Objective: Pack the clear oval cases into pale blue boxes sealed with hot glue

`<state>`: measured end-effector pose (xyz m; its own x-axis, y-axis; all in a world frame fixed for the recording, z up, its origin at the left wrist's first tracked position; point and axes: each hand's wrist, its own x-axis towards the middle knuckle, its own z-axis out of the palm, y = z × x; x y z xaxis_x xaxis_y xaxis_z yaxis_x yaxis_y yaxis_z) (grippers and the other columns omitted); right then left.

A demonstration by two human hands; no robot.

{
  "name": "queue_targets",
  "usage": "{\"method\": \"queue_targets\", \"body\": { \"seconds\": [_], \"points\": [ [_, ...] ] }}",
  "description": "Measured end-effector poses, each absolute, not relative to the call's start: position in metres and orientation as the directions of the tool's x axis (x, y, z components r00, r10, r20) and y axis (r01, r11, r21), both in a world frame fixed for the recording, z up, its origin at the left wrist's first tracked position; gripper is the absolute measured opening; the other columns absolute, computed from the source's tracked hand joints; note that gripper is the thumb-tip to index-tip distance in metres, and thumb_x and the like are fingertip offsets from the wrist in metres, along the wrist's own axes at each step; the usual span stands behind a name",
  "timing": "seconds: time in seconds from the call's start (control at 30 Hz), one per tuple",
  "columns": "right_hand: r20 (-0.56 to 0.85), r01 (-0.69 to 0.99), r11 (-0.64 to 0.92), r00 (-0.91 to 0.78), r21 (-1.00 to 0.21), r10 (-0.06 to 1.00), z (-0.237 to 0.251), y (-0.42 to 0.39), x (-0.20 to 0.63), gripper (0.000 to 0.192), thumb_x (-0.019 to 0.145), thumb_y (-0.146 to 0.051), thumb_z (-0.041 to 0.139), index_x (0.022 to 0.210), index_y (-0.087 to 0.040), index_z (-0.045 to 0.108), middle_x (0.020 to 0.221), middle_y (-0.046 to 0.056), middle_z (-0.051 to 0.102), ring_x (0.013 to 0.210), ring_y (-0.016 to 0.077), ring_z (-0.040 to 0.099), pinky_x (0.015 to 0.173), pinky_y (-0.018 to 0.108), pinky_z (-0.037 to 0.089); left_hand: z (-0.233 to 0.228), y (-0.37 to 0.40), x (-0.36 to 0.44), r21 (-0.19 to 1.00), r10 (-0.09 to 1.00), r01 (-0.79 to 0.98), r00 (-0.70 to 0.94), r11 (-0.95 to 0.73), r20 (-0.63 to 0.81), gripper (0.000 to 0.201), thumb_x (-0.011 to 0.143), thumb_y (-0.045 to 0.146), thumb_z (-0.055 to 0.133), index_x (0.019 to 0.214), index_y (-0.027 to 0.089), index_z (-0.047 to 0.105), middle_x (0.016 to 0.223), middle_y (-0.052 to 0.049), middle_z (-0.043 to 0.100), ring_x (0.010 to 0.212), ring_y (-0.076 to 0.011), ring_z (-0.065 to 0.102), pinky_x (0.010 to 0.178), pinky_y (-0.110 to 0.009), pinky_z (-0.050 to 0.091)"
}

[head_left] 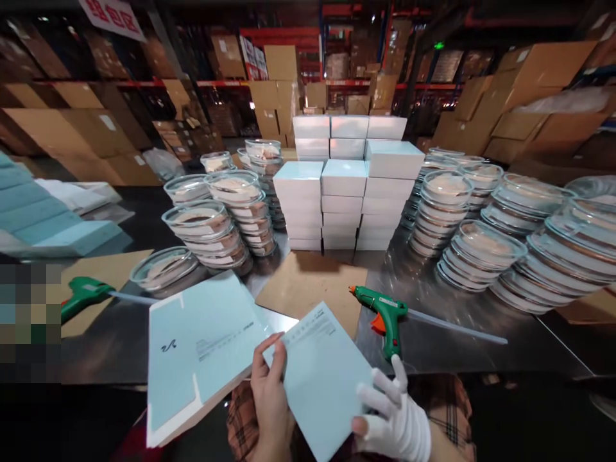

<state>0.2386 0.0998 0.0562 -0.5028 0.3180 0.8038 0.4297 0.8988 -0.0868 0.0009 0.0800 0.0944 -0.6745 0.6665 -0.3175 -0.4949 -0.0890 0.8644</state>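
Below the worktop [457,321] edge, both my hands' grips hold a flat blue carton [320,378], left hand [272,401] bare, gloved right hand [397,417] nearer the glue gun [385,314].

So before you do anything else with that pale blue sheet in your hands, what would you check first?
1. Both hands grip the flat blue sheet: ok. The bare left hand holds its left edge and the gloved right hand its lower right corner.
2. Green glue gun within reach: ok, it lies on the metal table just above the right hand.
3. Glue stick loaded: ok, a clear stick trails from the gun's back.
4. Gun hot: cannot tell.
5. Stack of flat blue sheets steady: not ok, it overhangs the table's near edge.
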Motion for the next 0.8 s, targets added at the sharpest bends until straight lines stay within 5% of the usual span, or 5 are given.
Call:
{"method": "queue_targets", "body": {
  "seconds": [0.1, 0.2, 0.3, 0.57, 0.8],
  "points": [
    [0.697, 0.375, 0.885, -0.712, 0.276, 0.084, 0.090, 0.116, 0.241, 0.022, 0.095, -0.032, 0.073, 0.114, -0.040, 0.066, 0.112, -0.011, 0.077, 0.116, 0.0163, 0.067, 0.134, 0.054, 0.008, 0.110, 0.088, -0.001, 0.802, 0.764, -0.579, -0.583, -0.150, -0.277, 0.068, 0.075, 0.070, 0.080, 0.129, 0.032, 0.061, 0.114, -0.005, 0.072, 0.100, -0.0252, 0.073, 0.084, -0.036, 0.060],
    [0.739, 0.391, 0.881, -0.669, 0.266, 0.074, 0.150, 0.161, 0.240, 0.039, 0.095, -0.038, 0.073, 0.130, -0.028, 0.060, 0.115, 0.004, 0.074, 0.117, 0.0220, 0.068, 0.122, 0.053, 0.040, 0.113, 0.085, -0.004, 0.815, 0.741, -0.440, -0.671, -0.377, -0.019, 0.076, 0.087, 0.075, 0.063, 0.154, 0.047, 0.039, 0.166, -0.005, 0.042, 0.151, -0.0277, 0.043, 0.103, -0.040, 0.055],
    [0.831, 0.533, 0.800, -0.550, 0.275, 0.080, 0.230, 0.227, 0.219, 0.063, 0.092, -0.037, 0.075, 0.147, -0.025, 0.048, 0.128, 0.014, 0.066, 0.128, 0.0305, 0.060, 0.110, 0.052, 0.050, 0.100, 0.070, -0.006, 0.872, 0.726, -0.246, -0.668, -0.423, 0.163, 0.078, 0.093, 0.067, 0.062, 0.161, 0.043, 0.031, 0.168, -0.009, 0.039, 0.158, -0.0287, 0.032, 0.116, -0.046, 0.047],
    [0.595, 0.865, 0.379, -0.501, 0.328, 0.629, 0.381, 0.421, 0.102, 0.054, 0.097, -0.025, 0.058, 0.142, 0.003, 0.044, 0.145, 0.029, 0.047, 0.132, 0.0400, 0.048, 0.110, 0.052, 0.038, 0.073, 0.028, -0.005, 0.933, 0.700, -0.007, -0.663, -0.359, 0.264, 0.069, 0.095, 0.055, 0.067, 0.155, 0.029, 0.044, 0.148, -0.016, 0.060, 0.129, -0.0308, 0.065, 0.106, -0.044, 0.055],
    [0.545, 0.875, 0.376, -0.484, 0.305, 0.685, 0.371, 0.458, 0.104, 0.064, 0.090, -0.021, 0.065, 0.147, 0.004, 0.046, 0.145, 0.031, 0.053, 0.134, 0.0402, 0.051, 0.114, 0.055, 0.038, 0.105, 0.010, -0.102, 0.937, 0.564, 0.348, -0.770, -0.021, 0.299, 0.065, 0.082, 0.063, 0.074, 0.134, 0.026, 0.062, 0.139, -0.015, 0.067, 0.120, -0.0369, 0.068, 0.102, -0.052, 0.055]
  ]
}}
